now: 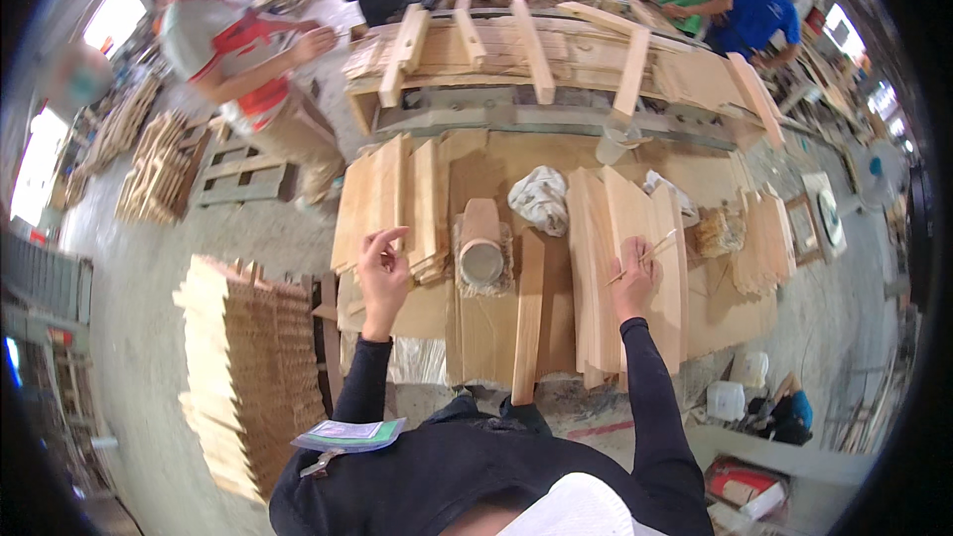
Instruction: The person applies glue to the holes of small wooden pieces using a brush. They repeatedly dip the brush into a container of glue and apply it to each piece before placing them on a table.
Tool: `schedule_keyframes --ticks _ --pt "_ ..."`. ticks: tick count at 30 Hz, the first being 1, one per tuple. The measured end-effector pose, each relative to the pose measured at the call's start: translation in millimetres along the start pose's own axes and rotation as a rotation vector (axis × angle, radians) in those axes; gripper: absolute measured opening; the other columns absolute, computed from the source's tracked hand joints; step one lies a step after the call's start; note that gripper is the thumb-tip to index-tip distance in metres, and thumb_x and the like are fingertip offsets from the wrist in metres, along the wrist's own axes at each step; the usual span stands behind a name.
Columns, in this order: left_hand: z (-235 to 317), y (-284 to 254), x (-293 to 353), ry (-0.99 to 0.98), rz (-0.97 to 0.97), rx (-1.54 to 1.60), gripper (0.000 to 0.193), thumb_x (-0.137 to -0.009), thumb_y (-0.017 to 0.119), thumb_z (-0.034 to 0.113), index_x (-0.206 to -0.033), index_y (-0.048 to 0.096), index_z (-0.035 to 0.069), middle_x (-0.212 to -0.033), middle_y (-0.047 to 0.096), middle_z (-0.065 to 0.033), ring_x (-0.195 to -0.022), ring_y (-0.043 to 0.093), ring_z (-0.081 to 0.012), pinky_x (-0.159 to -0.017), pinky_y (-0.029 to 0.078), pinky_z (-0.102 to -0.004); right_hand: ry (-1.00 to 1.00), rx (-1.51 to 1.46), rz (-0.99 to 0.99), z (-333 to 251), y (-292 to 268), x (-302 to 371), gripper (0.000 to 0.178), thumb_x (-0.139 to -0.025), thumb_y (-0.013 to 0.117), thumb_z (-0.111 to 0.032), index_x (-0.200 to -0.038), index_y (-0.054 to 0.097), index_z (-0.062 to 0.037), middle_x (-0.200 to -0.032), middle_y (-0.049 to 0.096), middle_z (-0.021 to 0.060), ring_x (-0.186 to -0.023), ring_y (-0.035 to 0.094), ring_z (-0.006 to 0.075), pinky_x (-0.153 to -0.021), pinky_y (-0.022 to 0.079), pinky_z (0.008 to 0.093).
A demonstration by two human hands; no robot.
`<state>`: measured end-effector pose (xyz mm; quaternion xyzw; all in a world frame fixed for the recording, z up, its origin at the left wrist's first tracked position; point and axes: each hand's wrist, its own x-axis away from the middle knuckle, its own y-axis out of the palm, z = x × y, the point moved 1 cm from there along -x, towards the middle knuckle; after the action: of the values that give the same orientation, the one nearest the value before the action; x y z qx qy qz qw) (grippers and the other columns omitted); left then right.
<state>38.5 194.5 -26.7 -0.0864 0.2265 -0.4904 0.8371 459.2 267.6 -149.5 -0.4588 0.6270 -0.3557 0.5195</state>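
My right hand (635,278) is closed around a thin light stick (663,242) and rests over a group of pale wooden boards (594,278) lying side by side. My left hand (385,273) is held up by another stack of boards (369,201), its index finger stretched out and nothing visible in its grasp. Between the hands, a round pot (481,262) stands by a short wooden block (481,216). Right of it, a narrow board (530,308) points toward me. A crumpled white cloth (539,201) lies beyond that board.
Cardboard (476,342) covers the table. A clear plastic cup (612,144) stands at its far side, and more short boards (762,243) lie at the right. A tall wood stack (238,367) stands on the floor at left. Several people work around the far bench (586,79).
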Motion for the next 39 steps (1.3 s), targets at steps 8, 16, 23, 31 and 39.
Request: schedule_keyframes --ticks 8,16,23,31,39 --pt "-4 3 97 -0.203 0.130 0.108 0.044 -0.070 0.047 -0.014 -0.102 0.069 0.006 -0.096 0.048 -0.0020 -0.069 0.042 -0.0052 -0.053 0.040 -0.0164 -0.015 -0.036 0.046 -2 6 -3 0.053 -0.087 0.059 -0.023 -0.136 0.045 -0.0089 -0.143 0.043 0.0135 -0.135 0.035 0.0316 -0.109 0.024 0.0484" --pt "5 -3 124 -0.167 0.218 -0.126 0.042 -0.069 0.047 -0.011 -0.099 0.070 0.008 -0.089 0.050 -0.0032 -0.065 0.040 -0.0100 -0.054 0.037 -0.0237 0.009 -0.061 -0.038 2 6 -4 0.057 -0.088 0.057 -0.022 -0.141 0.040 -0.0088 -0.147 0.039 0.0124 -0.138 0.030 0.0312 -0.111 0.021 0.0491" --pt "-45 -24 168 -0.260 0.254 -0.247 0.037 -0.070 0.050 -0.008 -0.096 0.070 0.008 -0.081 0.046 -0.0048 -0.064 0.041 -0.0143 -0.059 0.038 -0.0276 0.002 -0.052 -0.005 8 16 -5 0.056 -0.088 0.056 -0.020 -0.140 0.041 -0.0075 -0.147 0.038 0.0138 -0.137 0.030 0.0322 -0.111 0.021 0.0501" --pt "-132 -32 240 -0.468 0.228 -0.366 0.028 -0.070 0.053 -0.002 -0.089 0.071 0.005 -0.079 0.063 -0.0116 -0.066 0.058 -0.0216 -0.066 0.047 -0.0326 0.017 -0.067 0.002 1 4 -3 0.056 -0.088 0.056 -0.020 -0.140 0.039 -0.0076 -0.147 0.038 0.0134 -0.137 0.030 0.0320 -0.110 0.024 0.0512" --pt "-209 -30 304 -0.675 0.199 -0.428 0.020 -0.066 0.057 0.004 -0.078 0.072 0.002 -0.069 0.065 -0.0187 -0.066 0.065 -0.0296 -0.067 0.051 -0.0369 0.016 -0.053 0.034 1 9 -5 0.055 -0.087 0.058 -0.019 -0.139 0.041 -0.0098 -0.146 0.040 0.0110 -0.136 0.033 0.0304 -0.109 0.025 0.0513"
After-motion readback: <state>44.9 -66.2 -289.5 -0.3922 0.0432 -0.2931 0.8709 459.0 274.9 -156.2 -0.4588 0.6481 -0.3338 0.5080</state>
